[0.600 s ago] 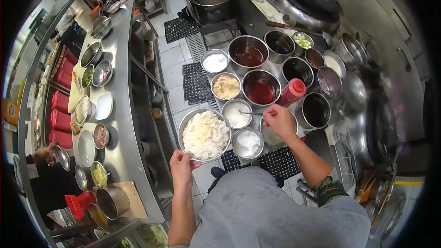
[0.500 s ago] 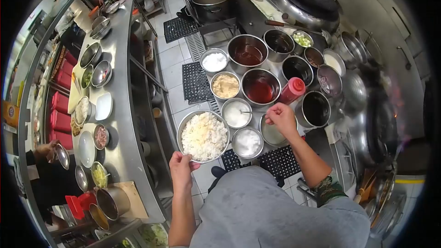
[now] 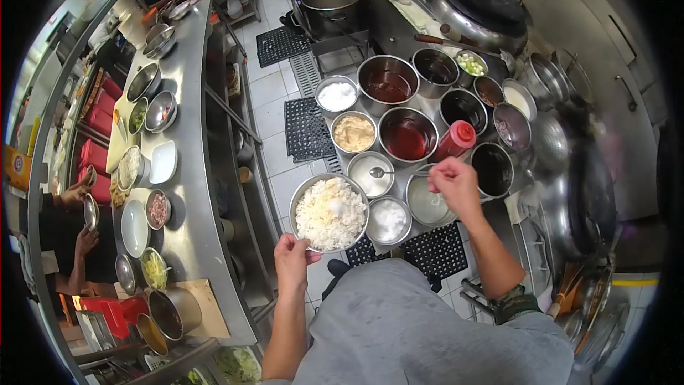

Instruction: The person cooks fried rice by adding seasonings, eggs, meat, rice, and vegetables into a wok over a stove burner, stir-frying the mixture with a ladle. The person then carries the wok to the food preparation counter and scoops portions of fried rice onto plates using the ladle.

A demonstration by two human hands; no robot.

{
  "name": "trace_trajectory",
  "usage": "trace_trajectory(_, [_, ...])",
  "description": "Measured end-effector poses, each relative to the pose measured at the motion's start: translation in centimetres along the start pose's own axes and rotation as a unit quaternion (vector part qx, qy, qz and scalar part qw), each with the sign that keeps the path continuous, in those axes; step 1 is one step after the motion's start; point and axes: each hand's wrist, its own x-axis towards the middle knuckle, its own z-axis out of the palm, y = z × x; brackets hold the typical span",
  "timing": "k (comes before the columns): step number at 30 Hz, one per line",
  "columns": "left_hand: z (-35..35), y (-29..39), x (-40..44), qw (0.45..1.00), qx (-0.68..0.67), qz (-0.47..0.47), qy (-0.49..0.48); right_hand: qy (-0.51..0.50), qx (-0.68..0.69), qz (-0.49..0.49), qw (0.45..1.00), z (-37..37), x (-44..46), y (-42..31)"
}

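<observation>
My left hand point(image 3: 293, 257) grips the near rim of a metal bowl point(image 3: 293, 208). White rice point(image 3: 324, 222) fills it, with yellowish bits and a small white heap on top. My right hand point(image 3: 456, 185) is closed in a pinch on the thin handle of a spoon point(image 3: 378, 171). The spoon's head is over a bowl of white granules point(image 3: 365, 184), and its handle points towards my fingers. Below my right hand stands a pot of cloudy pale liquid point(image 3: 426, 203). Beside the rice is a bowl of white powder point(image 3: 389, 219).
Pots of dark red sauce point(image 3: 407, 134), a tan paste bowl point(image 3: 354, 132) and a red squeeze bottle point(image 3: 456, 140) stand ahead. Woks point(image 3: 581, 199) line the right. At left, a steel counter point(image 3: 189, 185) carries bowls; behind it a co-worker's hands point(image 3: 87, 241) hold a metal dish.
A small white heap now lies on the rice. The spoon's head shows over the granules. My right hand has shifted slightly right, and the bowl of rice has moved right too.
</observation>
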Motion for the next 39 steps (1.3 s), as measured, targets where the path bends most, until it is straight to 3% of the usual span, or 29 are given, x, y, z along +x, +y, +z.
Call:
trace_trajectory(3, [-0.5,0.2,-0.3,1.000,0.008,-0.002,-0.002,-0.018,-0.119,-0.029,0.992,2.1,0.7,2.9])
trace_trajectory(5, [-0.8,0.2,-0.5,1.000,0.009,0.001,0.001,-0.022,-0.097,0.001,0.995,2.5,1.3,3.9])
trace_trajectory(7, [-1.2,0.0,-0.6,1.000,0.006,0.004,0.006,-0.010,0.045,0.082,0.996,2.1,1.8,4.6])
trace_trajectory(12, [-2.2,-0.3,-0.6,1.000,0.013,0.001,0.020,-0.004,0.072,0.094,0.993,0.5,1.4,4.9])
trace_trajectory(21, [-2.5,-0.9,0.8,1.000,0.021,0.008,0.011,-0.018,0.145,0.082,0.986,-1.3,-2.3,-2.4])
trace_trajectory(24, [-2.2,-0.6,0.7,1.000,0.012,0.008,-0.022,0.040,0.057,0.010,0.998,0.5,-2.4,-2.1])
trace_trajectory(28, [-1.2,1.2,-0.8,0.994,0.076,0.046,-0.063,0.052,-0.033,0.022,0.998,3.5,-0.7,3.6])
trace_trajectory(29, [-0.6,1.8,-1.7,0.992,0.091,0.048,-0.068,0.044,-0.091,0.036,0.994,3.8,-1.3,2.8])
trace_trajectory(31, [0.4,2.3,-3.6,0.990,0.092,0.065,-0.085,0.038,-0.236,-0.071,0.968,4.1,-2.3,4.2])
trace_trajectory(32, [0.7,1.9,-3.7,0.987,0.080,0.080,-0.111,-0.006,-0.305,-0.028,0.952,3.4,-2.7,3.4])
trace_trajectory(35, [4.3,2.4,-5.6,0.981,0.097,0.086,-0.145,0.036,-0.285,-0.078,0.955,0.0,-5.1,2.6])
trace_trajectory(37, [7.4,2.0,-7.2,0.980,0.062,0.073,-0.172,-0.001,-0.285,-0.044,0.958,-4.2,-8.1,0.1])
trace_trajectory(39, [11.6,1.2,-7.8,0.971,0.071,0.076,-0.216,0.019,-0.278,-0.079,0.957,-9.2,-10.9,0.8])
